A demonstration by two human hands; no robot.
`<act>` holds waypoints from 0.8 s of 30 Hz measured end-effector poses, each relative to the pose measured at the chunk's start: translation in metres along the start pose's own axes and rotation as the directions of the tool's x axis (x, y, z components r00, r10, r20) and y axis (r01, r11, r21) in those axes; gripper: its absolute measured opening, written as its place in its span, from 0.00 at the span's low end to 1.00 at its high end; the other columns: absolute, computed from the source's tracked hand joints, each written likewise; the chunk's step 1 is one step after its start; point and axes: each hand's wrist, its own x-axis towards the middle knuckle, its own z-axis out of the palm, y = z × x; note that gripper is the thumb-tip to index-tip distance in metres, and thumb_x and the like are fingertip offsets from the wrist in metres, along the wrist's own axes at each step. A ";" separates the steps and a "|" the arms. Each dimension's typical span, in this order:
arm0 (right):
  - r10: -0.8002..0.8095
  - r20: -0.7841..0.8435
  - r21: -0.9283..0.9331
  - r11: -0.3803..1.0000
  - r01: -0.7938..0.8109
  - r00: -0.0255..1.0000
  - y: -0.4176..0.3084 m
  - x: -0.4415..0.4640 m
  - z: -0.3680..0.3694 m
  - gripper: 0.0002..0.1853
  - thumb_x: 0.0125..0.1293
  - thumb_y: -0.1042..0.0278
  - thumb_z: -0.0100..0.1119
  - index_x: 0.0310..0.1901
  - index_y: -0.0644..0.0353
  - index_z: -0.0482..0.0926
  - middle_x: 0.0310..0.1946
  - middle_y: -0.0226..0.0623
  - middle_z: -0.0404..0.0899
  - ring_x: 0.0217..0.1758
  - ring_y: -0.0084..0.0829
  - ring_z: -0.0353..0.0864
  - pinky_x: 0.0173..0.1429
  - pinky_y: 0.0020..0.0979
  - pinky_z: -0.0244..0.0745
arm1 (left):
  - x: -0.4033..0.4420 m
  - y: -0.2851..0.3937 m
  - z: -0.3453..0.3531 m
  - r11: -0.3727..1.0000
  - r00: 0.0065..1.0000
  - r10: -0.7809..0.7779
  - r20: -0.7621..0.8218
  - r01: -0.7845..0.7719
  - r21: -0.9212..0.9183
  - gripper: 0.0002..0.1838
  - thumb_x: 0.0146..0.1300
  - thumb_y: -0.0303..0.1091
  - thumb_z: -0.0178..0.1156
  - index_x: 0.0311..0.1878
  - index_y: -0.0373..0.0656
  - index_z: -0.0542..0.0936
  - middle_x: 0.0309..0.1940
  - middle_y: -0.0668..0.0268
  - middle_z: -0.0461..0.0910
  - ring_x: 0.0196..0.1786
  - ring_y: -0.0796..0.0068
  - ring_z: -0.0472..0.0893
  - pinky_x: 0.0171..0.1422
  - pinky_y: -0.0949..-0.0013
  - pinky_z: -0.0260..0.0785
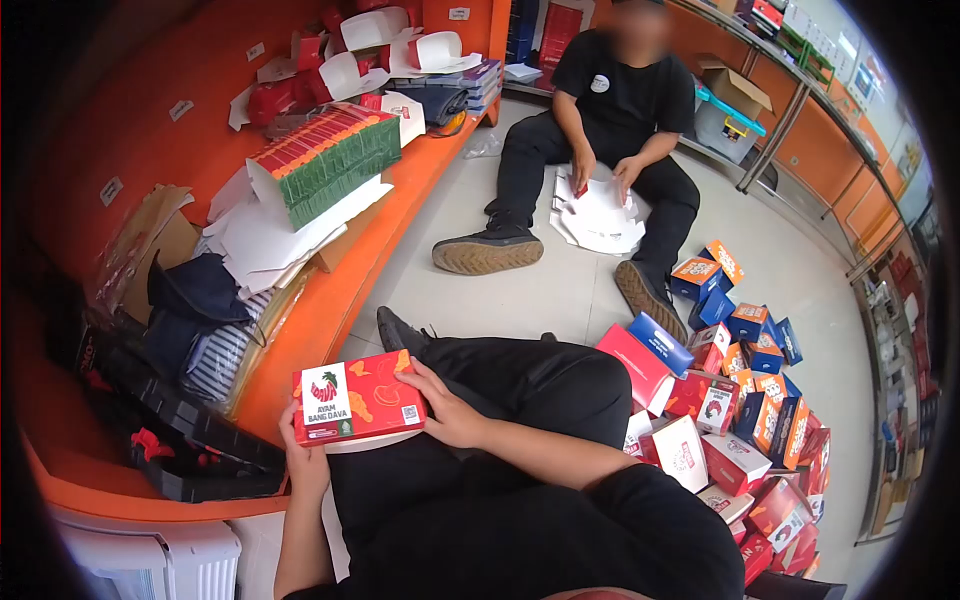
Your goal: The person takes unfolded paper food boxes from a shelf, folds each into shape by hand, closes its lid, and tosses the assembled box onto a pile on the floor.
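Note:
A red cardboard food box point(372, 395) printed "Ayam Bang Dava" is held over my lap, its printed face up. My left hand point(304, 457) grips its left end, with the fingers partly hidden behind the box. On the opposite end, my right hand point(446, 408) lies along the right edge, fingers at the upper corner. Part of a pale flap or underside shows below the box. On the floor to my right is a pile of folded boxes, some red and white point(735, 460), others blue and orange point(758, 415).
An orange shelf point(385, 265) on the left carries a stack of flat boxes point(335, 165), white card sheets point(265, 240) and a dark cap point(198, 300). Across from me sits a co-worker point(625, 90), hands on white card blanks point(600, 218). A clear bin point(725, 125) stands behind.

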 end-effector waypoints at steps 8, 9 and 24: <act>0.116 -0.109 0.135 0.986 -0.101 0.987 -0.006 0.027 -0.004 0.28 0.58 0.67 0.59 0.61 0.55 0.63 0.58 0.49 0.64 0.58 0.42 0.67 0.61 0.33 0.65 | 0.015 0.023 -0.007 0.982 0.999 0.037 -0.018 -0.033 0.185 0.29 0.55 0.20 0.54 0.62 0.40 0.61 0.56 0.53 0.64 0.59 0.59 0.67 0.64 0.65 0.58; 0.192 -0.075 0.277 0.947 -0.165 0.978 -0.009 0.031 -0.007 0.26 0.59 0.68 0.58 0.59 0.56 0.65 0.54 0.46 0.68 0.56 0.41 0.70 0.59 0.32 0.67 | 0.013 0.027 -0.007 0.976 0.999 0.037 -0.028 -0.030 0.214 0.29 0.55 0.20 0.55 0.61 0.39 0.61 0.55 0.52 0.64 0.59 0.57 0.67 0.64 0.64 0.58; 0.078 0.068 0.065 0.994 -0.082 0.995 -0.027 0.020 -0.016 0.40 0.56 0.67 0.62 0.68 0.50 0.51 0.57 0.48 0.61 0.59 0.43 0.65 0.62 0.34 0.63 | 0.002 0.048 -0.028 0.955 0.956 -0.223 0.191 0.253 -0.153 0.33 0.56 0.21 0.57 0.64 0.44 0.57 0.55 0.56 0.68 0.58 0.69 0.69 0.62 0.68 0.61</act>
